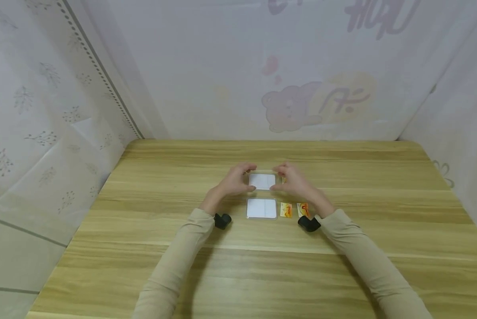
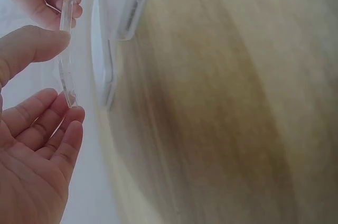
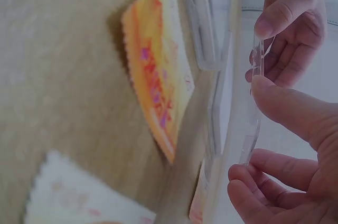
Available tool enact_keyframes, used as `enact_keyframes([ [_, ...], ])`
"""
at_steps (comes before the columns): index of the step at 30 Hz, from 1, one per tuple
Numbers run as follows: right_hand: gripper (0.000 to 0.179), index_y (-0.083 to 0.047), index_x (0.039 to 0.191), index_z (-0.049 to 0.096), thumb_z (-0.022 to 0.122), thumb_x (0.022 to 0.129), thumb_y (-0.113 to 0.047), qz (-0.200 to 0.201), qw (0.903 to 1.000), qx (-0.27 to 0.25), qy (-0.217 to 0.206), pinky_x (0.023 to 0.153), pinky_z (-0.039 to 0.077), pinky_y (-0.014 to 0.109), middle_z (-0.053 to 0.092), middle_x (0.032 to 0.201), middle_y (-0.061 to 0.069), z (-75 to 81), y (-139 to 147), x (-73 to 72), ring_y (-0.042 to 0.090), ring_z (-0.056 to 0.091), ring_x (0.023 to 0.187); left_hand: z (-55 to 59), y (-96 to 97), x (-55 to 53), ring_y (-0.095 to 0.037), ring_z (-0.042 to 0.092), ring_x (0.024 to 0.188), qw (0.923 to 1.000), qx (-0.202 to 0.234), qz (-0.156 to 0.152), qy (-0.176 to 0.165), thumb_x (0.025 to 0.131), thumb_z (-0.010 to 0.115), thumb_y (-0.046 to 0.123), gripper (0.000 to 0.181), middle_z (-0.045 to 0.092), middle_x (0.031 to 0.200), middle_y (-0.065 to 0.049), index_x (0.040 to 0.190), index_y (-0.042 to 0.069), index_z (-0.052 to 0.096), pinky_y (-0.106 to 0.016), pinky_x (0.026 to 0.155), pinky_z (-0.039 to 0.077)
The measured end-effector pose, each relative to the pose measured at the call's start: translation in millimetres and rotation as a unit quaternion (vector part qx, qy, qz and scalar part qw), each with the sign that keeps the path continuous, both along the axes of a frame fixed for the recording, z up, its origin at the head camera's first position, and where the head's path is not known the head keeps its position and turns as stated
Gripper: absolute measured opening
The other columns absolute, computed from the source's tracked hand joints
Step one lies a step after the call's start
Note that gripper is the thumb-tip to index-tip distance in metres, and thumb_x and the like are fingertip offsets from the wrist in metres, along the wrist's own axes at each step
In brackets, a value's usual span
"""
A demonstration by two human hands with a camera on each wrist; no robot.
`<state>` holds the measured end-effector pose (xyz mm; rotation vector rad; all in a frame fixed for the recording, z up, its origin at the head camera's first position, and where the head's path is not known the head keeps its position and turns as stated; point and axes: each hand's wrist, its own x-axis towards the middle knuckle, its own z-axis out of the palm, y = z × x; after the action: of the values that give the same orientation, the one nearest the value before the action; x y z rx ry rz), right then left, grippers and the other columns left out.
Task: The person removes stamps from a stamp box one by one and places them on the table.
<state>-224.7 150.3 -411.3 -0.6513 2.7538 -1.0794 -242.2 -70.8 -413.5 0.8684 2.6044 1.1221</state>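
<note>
Between them, my left hand (image 1: pixel 237 180) and right hand (image 1: pixel 294 180) hold a thin clear plastic cover (image 2: pixel 67 60) by its two ends. Each hand pinches it between thumb and fingers, as the right wrist view shows with the cover (image 3: pixel 256 97) edge-on. Under the raised cover lies a white-filled clear case (image 1: pixel 261 182) on the table. A second, similar case (image 1: pixel 261 208) lies nearer to me. To its right are two orange-and-yellow stamps with toothed edges, one stamp (image 1: pixel 286 210) beside the case and another stamp (image 1: pixel 303 209) near my right wrist.
Another stamp (image 1: pixel 284 180) is mostly hidden behind my right hand. The wooden table (image 1: pixel 162 266) meets a patterned cloth (image 1: pixel 202 88) at the back and more cloth at the sides. Black wrist cameras (image 1: pixel 222 221) sit at both cuffs, low over the tabletop.
</note>
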Motion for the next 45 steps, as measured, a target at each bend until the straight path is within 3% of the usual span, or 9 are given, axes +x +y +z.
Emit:
enact_keyframes([
  [4, 0.065, 0.013, 0.124, 0.051, 0.081, 0.072, -0.012, 0.001, 1.0000, 0.000, -0.002, 0.079, 0.046, 0.038, 0.053, 0.108, 0.023, -2.1, -2, 0.9, 0.033, 0.049, 0.094, -1.9, -0.1, 0.5, -0.033, 0.048, 0.114, 0.9999, -0.007, 0.003, -0.008, 0.074, 0.075, 0.003, 0.060, 0.053, 0.125, -0.020, 0.127, -0.009, 0.049, -0.039, 0.100, 0.040],
  [12, 0.062, 0.014, 0.123, 0.051, 0.079, 0.073, -0.011, 0.009, 0.9997, 0.017, -0.014, 0.088, 0.046, 0.042, 0.051, 0.113, 0.024, -6.3, -3, -0.5, 0.033, 0.050, 0.101, -5.5, 0.1, -0.4, -0.032, 0.048, 0.117, 0.9995, -0.023, 0.006, -0.021, 0.075, 0.074, 0.002, 0.060, 0.053, 0.125, -0.019, 0.128, -0.009, 0.049, -0.038, 0.102, 0.038],
  [31, 0.060, 0.014, 0.123, 0.051, 0.078, 0.074, -0.008, 0.005, 0.9982, 0.050, -0.034, 0.087, 0.045, 0.042, 0.050, 0.117, 0.025, 2.2, -9, -0.8, 0.033, 0.050, 0.101, -6.9, 0.7, -6.3, -0.031, 0.045, 0.122, 0.9986, -0.046, -0.004, -0.025, 0.074, 0.072, 0.001, 0.061, 0.053, 0.128, -0.019, 0.129, -0.008, 0.048, -0.037, 0.106, 0.033],
  [45, 0.059, 0.014, 0.123, 0.052, 0.077, 0.073, -0.007, 0.000, 0.9966, 0.075, -0.032, 0.083, 0.047, 0.040, 0.050, 0.114, 0.025, 3.2, -13, 1.4, 0.031, 0.050, 0.098, -7.0, -0.5, 0.4, -0.032, 0.042, 0.126, 0.9978, -0.063, 0.000, -0.020, 0.076, 0.071, 0.003, 0.059, 0.050, 0.133, -0.019, 0.130, -0.007, 0.047, -0.039, 0.108, 0.030],
])
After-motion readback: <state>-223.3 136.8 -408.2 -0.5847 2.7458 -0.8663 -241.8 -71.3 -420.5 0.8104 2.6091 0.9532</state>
